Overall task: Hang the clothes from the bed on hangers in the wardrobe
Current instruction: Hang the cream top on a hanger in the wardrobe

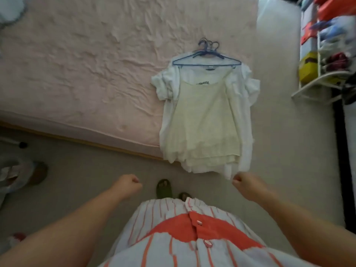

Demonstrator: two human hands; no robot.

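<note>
Your left hand (129, 185) is clenched into a fist over the floor (92, 174), its fingers (136, 180) curled in and holding nothing. Your right hand (245, 185) is also balled up, just below the lower right corner of the pile of clothes (204, 120); its fingers (237, 179) sit right at the hanging white hem, and they may be pinching that edge, though the blur there leaves it unclear.

The clothes lie on the near right corner of the bed (86, 74), a cream camisole on top of white tops, with their lower hems draping over the mattress edge toward you. A bunch of blue hangers (207, 54) rests at the far end of the pile, at the necklines, hooks pointing away from you. The pile lies ahead of and between your two fists, nearer the right one and well apart from the left.

A cluttered white rack (323, 54) stands at the right.
</note>
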